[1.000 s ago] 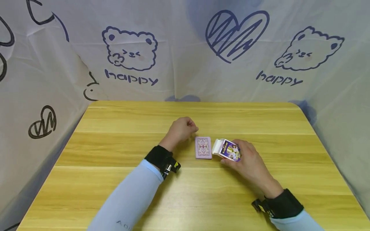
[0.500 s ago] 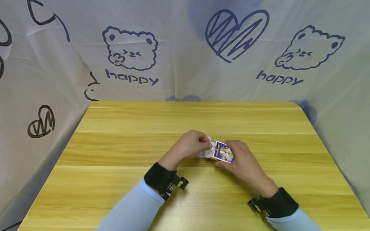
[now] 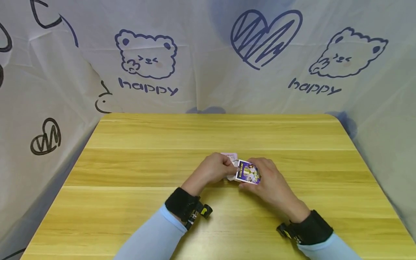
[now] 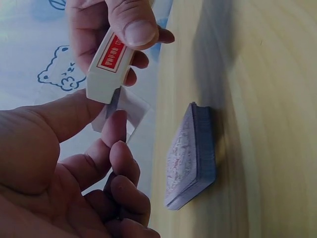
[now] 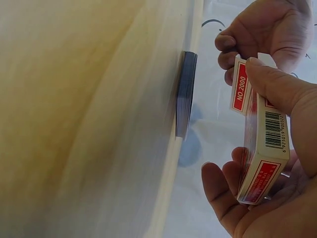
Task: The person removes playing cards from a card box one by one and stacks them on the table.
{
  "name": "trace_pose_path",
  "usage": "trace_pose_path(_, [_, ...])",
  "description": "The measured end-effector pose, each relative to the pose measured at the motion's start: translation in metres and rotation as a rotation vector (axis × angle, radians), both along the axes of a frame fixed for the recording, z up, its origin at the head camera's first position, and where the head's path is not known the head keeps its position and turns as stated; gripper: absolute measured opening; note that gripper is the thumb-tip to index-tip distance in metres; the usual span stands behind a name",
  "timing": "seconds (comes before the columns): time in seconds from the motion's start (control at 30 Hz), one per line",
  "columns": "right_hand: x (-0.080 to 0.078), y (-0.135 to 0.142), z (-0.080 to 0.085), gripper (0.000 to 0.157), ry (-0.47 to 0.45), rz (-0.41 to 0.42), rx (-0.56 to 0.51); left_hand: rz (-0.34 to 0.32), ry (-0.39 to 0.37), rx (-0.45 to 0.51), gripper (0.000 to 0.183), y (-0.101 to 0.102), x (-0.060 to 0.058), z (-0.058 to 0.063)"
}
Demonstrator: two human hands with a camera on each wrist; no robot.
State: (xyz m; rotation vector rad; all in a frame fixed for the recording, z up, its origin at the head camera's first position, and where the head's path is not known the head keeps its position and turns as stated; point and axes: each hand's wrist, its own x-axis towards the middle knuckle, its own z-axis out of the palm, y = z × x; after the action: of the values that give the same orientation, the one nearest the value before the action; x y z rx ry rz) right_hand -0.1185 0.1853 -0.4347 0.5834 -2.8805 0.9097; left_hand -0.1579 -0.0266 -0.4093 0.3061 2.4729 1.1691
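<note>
A small purple-and-white playing-card box (image 3: 248,172) is held off the table in my right hand (image 3: 271,177), thumb on one side and fingers on the other. Its flaps are out at the end facing left. At that end my left hand (image 3: 214,168) has its thumb and forefinger on a pale flap (image 4: 133,111), pinching it. A squared deck of playing cards (image 4: 190,158) lies on the table below, patterned back upward. From the head view the left hand and the box cover most of the deck (image 3: 231,156).
The light wooden table (image 3: 146,133) extends around both hands. Behind it hangs a white cloth (image 3: 208,72) with blue bear and heart drawings, which also runs along the sides. Black straps with small cameras (image 3: 204,210) sit on both wrists.
My left hand has moved right and down from beside the deck to the box's flap end. The right hand has brought the box slightly left, over part of the deck.
</note>
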Motion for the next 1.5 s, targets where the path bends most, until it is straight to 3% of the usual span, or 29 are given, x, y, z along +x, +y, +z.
trace_pose_path(0.23, [-0.001, -0.001, -0.001, 0.077, 0.024, 0.015, -0.006, -0.002, -0.021, 0.037, 0.022, 0.000, -0.001, -0.005])
trace_pose_path(0.6, [0.000, -0.002, -0.002, 0.078, 0.032, 0.019, -0.004, 0.002, -0.113, 0.193, 0.022, -0.005, -0.002, -0.012])
trace_pose_path(0.93, [0.001, -0.001, -0.004, 0.077, 0.046, 0.019, -0.002, 0.022, -0.095, 0.188, 0.027, -0.006, 0.000, -0.011])
trace_pose_path(1.27, [0.000, 0.000, -0.004, 0.076, 0.027, -0.015, -0.002, 0.128, -0.097, 0.287, 0.021, -0.005, 0.005, -0.013])
trace_pose_path(1.5, [-0.001, 0.002, -0.002, 0.075, 0.016, -0.031, 0.009, 0.089, -0.110, 0.250, 0.019, -0.008, 0.006, -0.015])
